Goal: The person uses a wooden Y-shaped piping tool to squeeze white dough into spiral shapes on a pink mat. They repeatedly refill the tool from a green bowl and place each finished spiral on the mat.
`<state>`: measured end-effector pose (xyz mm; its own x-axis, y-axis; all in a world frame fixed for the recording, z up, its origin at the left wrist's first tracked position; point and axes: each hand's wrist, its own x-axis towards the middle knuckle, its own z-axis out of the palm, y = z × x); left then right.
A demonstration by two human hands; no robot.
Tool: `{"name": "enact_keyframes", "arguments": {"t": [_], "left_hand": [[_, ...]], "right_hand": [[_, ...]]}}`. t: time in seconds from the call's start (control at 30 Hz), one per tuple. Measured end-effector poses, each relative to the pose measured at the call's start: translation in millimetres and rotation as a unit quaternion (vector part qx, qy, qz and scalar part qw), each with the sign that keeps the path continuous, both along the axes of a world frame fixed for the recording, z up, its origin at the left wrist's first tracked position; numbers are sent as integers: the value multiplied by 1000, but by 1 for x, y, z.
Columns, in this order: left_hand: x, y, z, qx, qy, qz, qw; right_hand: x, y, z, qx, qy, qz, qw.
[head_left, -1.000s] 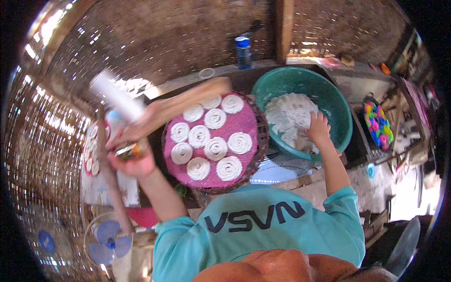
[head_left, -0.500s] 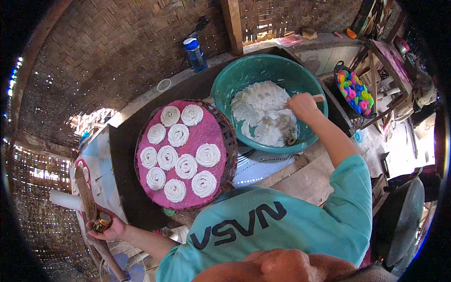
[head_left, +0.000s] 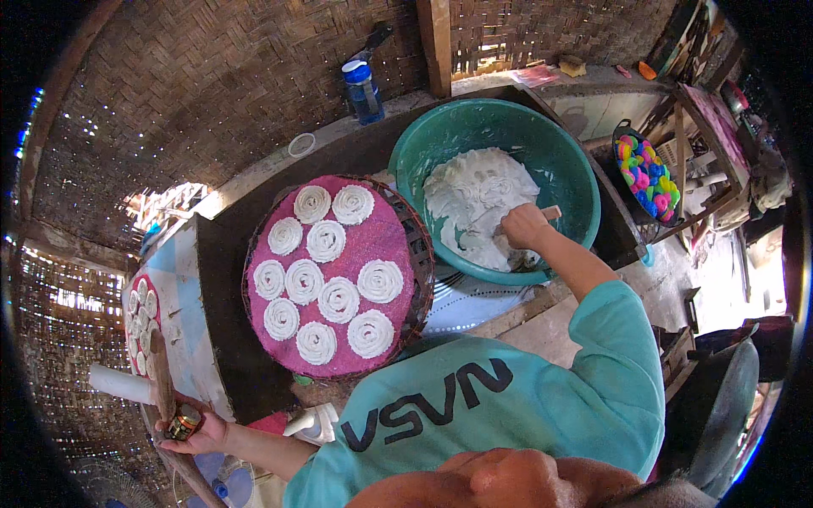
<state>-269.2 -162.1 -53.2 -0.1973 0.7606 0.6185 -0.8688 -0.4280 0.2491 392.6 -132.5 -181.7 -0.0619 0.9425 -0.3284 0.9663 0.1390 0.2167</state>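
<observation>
My right hand [head_left: 525, 227] is closed round a short wooden handle [head_left: 552, 212] inside a large green basin [head_left: 579, 173]. The handle's lower end is hidden in sticky white dough [head_left: 478, 188]. Low on the left, my left hand [head_left: 203, 433] curls round a small metal cylinder [head_left: 184, 421]. A long wooden bar [head_left: 163, 372] crosses this cylinder, and a white tube [head_left: 120, 383] sticks out beyond it; how they join is unclear. Between my hands lies a round pink cloth-covered tray [head_left: 347, 254] bearing several white coiled dough rosettes [head_left: 339, 299].
A second pink tray [head_left: 142, 339] with white rosettes stands at the far left. Behind are a blue-capped bottle [head_left: 362, 91] and a clear ring-shaped lid [head_left: 301, 145]. A black basket of colourful pieces [head_left: 650, 182] hangs at the right, above a dark wok [head_left: 720, 406].
My right hand has shifted down and left through the dough, drawing the handle with it. My left hand stays almost still. The view has swung slightly, uncovering more of the far-left tray.
</observation>
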Motion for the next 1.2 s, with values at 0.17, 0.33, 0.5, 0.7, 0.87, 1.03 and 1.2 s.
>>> {"name": "enact_keyframes", "arguments": {"t": [0.17,0.33,0.5,0.7,0.87,1.03,1.2], "left_hand": [[24,14,13,4,36,-36,999],[66,30,35,-19,101,7,995],[128,47,48,-1,225,18,974],[243,52,71,-64,411,19,909],[345,59,59,-34,621,-51,781],[397,55,40,122,757,-4,642],[410,52,59,172,804,8,569]], "right_hand": [[-6,-8,6,-31,31,-51,998],[-3,-26,34,-45,80,-85,992],[26,-55,86,-28,214,-151,965],[72,-98,187,25,282,-125,951],[58,-127,263,50,422,-125,897],[47,-134,292,42,516,-89,851],[10,-124,312,87,267,-17,960]]}}
